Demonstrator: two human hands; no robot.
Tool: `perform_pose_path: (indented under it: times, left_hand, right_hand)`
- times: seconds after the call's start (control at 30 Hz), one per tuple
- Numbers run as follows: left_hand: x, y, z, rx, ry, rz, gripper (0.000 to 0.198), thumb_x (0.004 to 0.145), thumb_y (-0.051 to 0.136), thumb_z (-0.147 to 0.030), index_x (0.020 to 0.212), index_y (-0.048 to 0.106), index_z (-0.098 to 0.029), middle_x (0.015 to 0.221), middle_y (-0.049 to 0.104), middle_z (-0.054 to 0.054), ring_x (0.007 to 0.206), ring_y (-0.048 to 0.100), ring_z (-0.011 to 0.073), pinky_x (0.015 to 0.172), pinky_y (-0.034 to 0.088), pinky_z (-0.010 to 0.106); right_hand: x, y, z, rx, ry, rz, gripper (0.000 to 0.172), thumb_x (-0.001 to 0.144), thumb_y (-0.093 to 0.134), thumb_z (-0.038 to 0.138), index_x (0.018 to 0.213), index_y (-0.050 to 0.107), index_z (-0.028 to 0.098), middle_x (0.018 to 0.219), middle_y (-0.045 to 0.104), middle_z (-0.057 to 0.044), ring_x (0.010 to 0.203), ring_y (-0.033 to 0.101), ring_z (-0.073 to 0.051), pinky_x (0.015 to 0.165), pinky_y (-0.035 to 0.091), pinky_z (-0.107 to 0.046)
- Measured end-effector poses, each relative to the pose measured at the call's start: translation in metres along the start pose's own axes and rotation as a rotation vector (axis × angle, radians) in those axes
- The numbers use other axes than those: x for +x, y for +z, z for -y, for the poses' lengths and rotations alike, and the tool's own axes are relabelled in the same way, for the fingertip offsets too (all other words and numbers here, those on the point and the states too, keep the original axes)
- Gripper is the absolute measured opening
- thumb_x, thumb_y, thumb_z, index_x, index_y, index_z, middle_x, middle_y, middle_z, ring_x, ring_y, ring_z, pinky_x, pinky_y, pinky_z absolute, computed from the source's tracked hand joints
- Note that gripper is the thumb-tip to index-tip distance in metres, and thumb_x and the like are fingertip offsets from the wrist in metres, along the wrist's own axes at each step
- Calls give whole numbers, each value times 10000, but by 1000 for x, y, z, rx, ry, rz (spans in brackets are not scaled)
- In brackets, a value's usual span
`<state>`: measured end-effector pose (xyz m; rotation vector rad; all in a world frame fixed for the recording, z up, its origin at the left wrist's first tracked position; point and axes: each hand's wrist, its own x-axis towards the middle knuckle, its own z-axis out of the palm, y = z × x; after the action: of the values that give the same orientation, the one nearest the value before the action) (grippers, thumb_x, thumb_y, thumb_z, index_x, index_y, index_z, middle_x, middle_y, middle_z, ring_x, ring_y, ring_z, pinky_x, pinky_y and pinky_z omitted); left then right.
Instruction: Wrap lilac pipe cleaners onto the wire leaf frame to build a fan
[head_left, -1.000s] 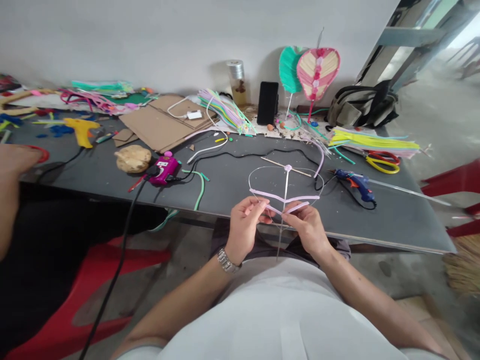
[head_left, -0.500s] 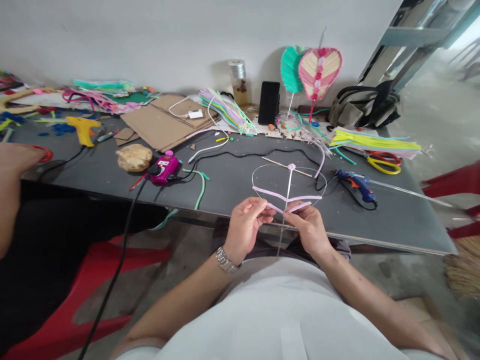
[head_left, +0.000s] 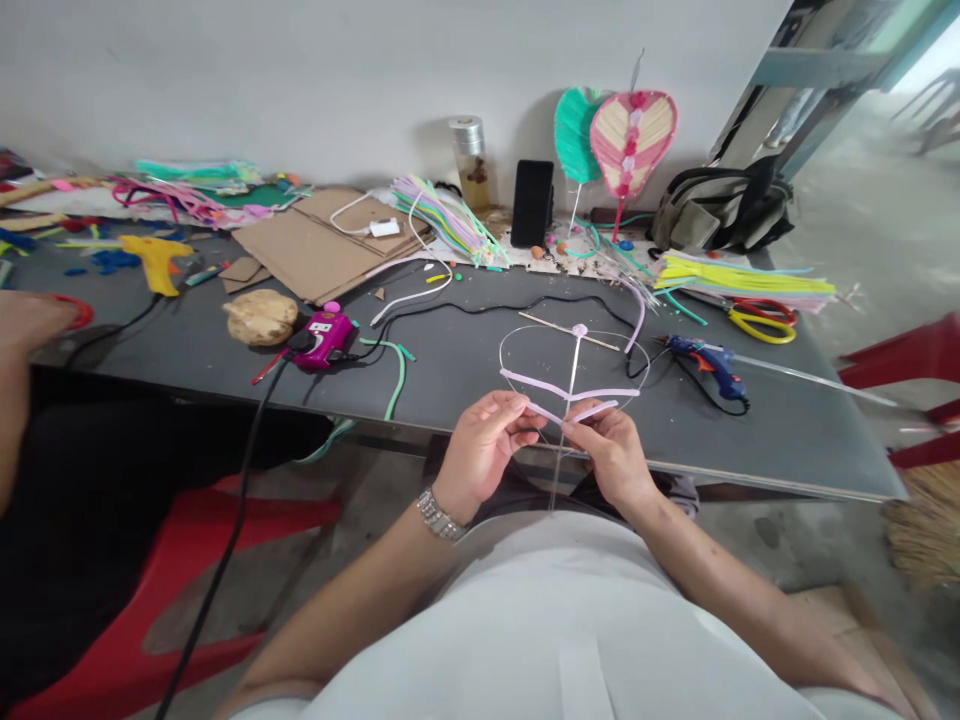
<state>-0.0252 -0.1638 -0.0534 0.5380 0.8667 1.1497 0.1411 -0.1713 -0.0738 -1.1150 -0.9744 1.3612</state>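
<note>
Between my hands is a lilac pipe cleaner (head_left: 543,411), bent in a shallow V. Thumb and fingers of my left hand (head_left: 487,445) pinch its left arm. My right hand (head_left: 609,447) pinches it near the bend, and its right end sticks out past the fingers. Just beyond lies a thin wire frame (head_left: 501,345) in a rounded leaf shape, overhanging the table's front edge. Its white centre stem (head_left: 575,367) carries a small lilac knob at the top. Across the frame runs another lilac pipe cleaner (head_left: 534,382), also V-shaped. My hands cover part of the lower frame.
A blue glue gun (head_left: 709,365) and scissors (head_left: 761,322) lie to the right. Leaf-shaped fans (head_left: 634,140) lean on the wall near a phone (head_left: 532,204). Leftward are a magenta power socket (head_left: 327,338), cardboard (head_left: 300,245), a yellow glue gun (head_left: 155,262) and another person's hand (head_left: 34,325).
The view has shifted slightly, so everything sits a little further left. Both hands keep the same pinch on the pipe cleaner.
</note>
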Motion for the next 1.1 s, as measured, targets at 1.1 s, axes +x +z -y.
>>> perform_pose_path:
  times: [1.1]
  left_hand:
    - [0,-2,2,4,-27,-28,230,738,841,-287,819,670,-155,797,715,27,779,685,133,674,535,221]
  right_hand:
    - [-6,4,-10,67,-25,-49,195,705,786,347,714,654,203,638,572,34,600,441,-119,608,366,-274]
